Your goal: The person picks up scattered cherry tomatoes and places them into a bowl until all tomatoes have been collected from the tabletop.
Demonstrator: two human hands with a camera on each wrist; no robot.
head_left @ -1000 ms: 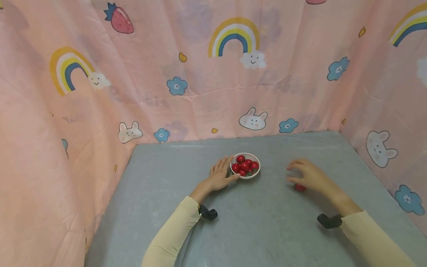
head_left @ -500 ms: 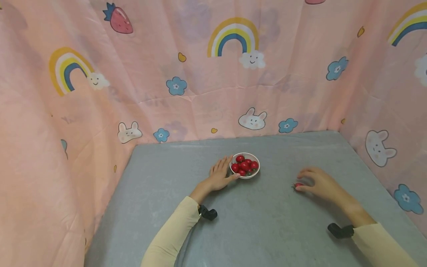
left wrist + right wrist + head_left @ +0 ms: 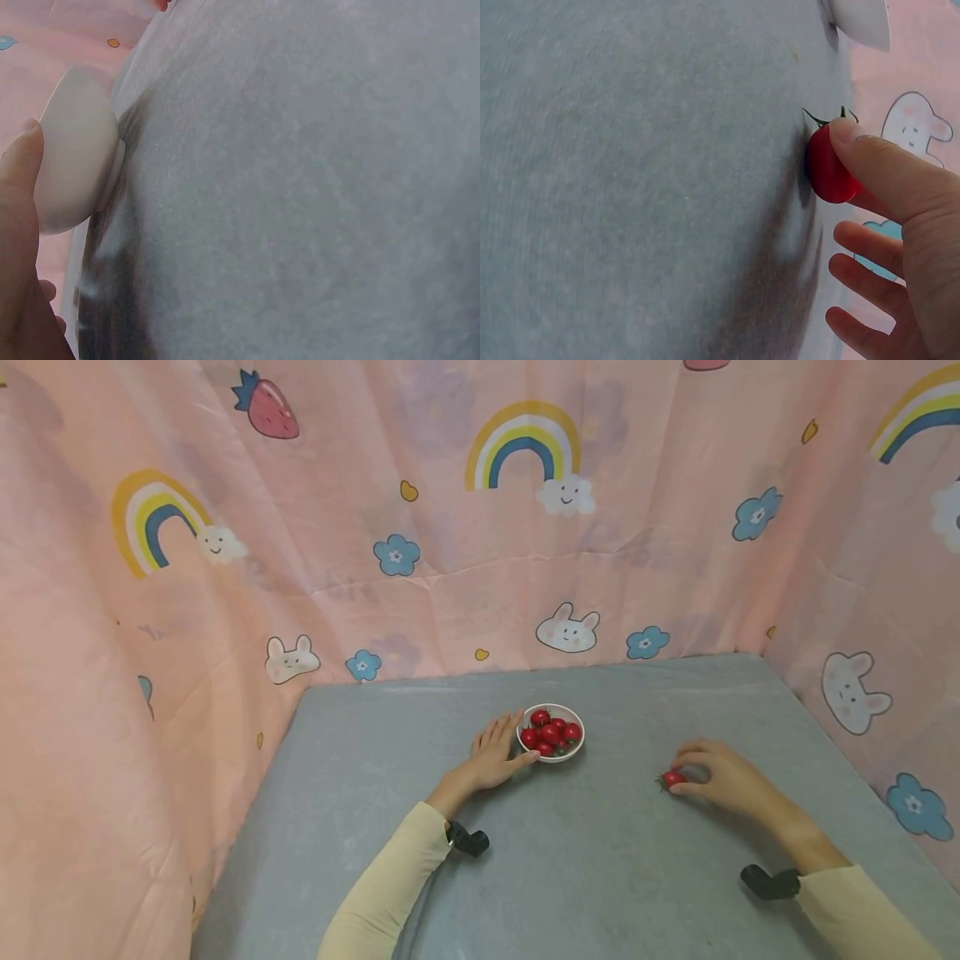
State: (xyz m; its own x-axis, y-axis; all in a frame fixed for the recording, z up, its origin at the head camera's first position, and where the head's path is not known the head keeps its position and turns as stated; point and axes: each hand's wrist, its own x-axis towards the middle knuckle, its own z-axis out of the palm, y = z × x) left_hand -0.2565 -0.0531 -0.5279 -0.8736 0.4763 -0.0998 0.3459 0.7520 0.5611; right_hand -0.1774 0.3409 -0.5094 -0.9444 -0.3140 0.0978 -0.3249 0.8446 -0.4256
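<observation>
A small white bowl [image 3: 552, 758] holds several red cherry tomatoes [image 3: 551, 734]. My left hand [image 3: 495, 760] rests against its left side, fingers straight and thumb at the near rim. In the left wrist view the thumb [image 3: 22, 159] touches the outer wall of the bowl [image 3: 79, 154]. To the right, my right hand [image 3: 723, 777] pinches a single cherry tomato [image 3: 673, 779] lying on its side on the table. The right wrist view shows the thumb on this tomato [image 3: 829, 166], green stem pointing away; the index finger is mostly hidden behind it, and the other fingers are spread.
A grey cloth covers the table [image 3: 585, 860]. Pink patterned curtain [image 3: 450, 610] encloses it at the back and both sides. Each wrist wears a black camera, one on the left [image 3: 468, 839] and one on the right [image 3: 771, 883].
My right hand has moved right and toward me, down to the lone cherry tomato, and its thumb and finger have come together on it. The left hand and bowl stay in place.
</observation>
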